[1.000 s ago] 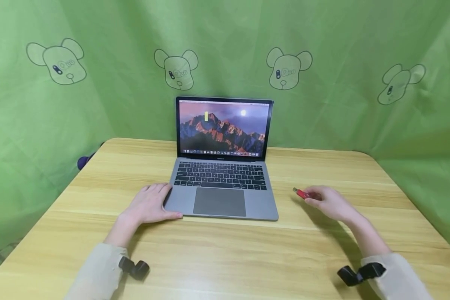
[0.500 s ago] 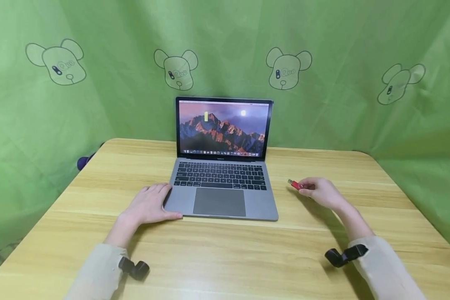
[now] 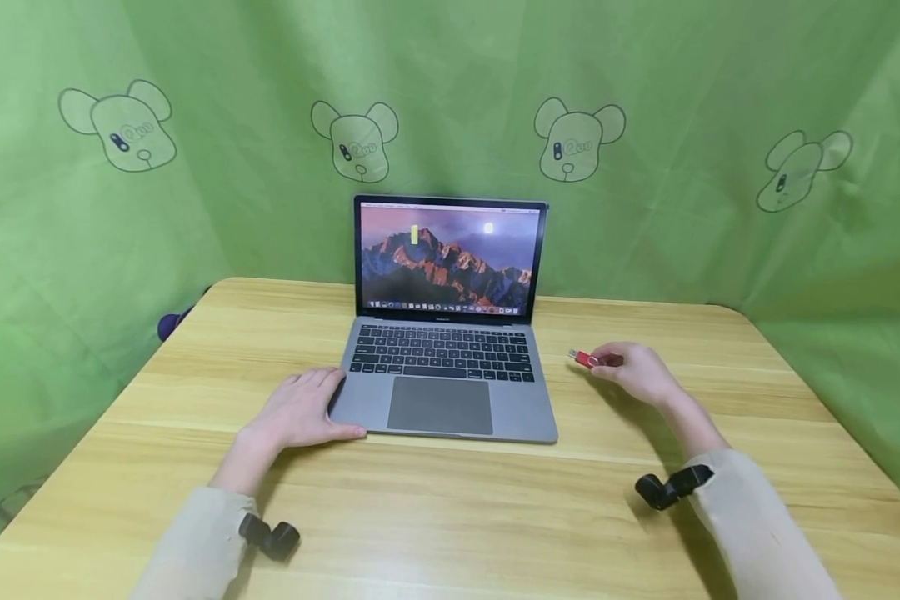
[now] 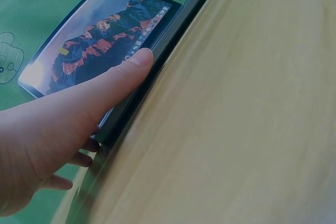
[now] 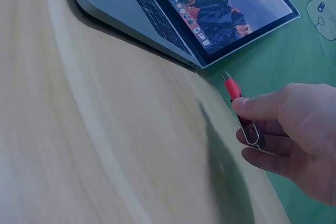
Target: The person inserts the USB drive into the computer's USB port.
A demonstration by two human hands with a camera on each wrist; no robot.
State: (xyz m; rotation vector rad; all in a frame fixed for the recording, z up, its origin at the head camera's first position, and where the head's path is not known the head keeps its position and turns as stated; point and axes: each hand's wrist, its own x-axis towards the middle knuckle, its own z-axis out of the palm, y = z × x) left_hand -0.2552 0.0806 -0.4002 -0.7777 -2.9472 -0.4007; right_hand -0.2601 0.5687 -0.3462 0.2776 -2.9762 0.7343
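An open laptop [image 3: 450, 381] stands on the wooden table, its screen lit with a mountain picture. My left hand [image 3: 294, 414] rests against its front left corner. In the left wrist view the straight thumb [image 4: 118, 82] lies along the laptop's front edge, with the fingers at its left side. To the laptop's right, my right hand [image 3: 636, 372] pinches a red USB flash drive [image 3: 583, 358] between thumb and fingers. The drive's metal plug points toward the laptop, a gap apart from it. In the right wrist view the drive [image 5: 231, 87] is above the tabletop.
The light wooden table [image 3: 450, 500] has rounded far corners. A green curtain [image 3: 465, 92] with printed bear heads hangs behind and on both sides. A purple thing [image 3: 167, 326] shows past the table's left edge.
My right hand has carried the USB flash drive leftward and farther from me, closer to the laptop's right side. The left hand and laptop have stayed in place.
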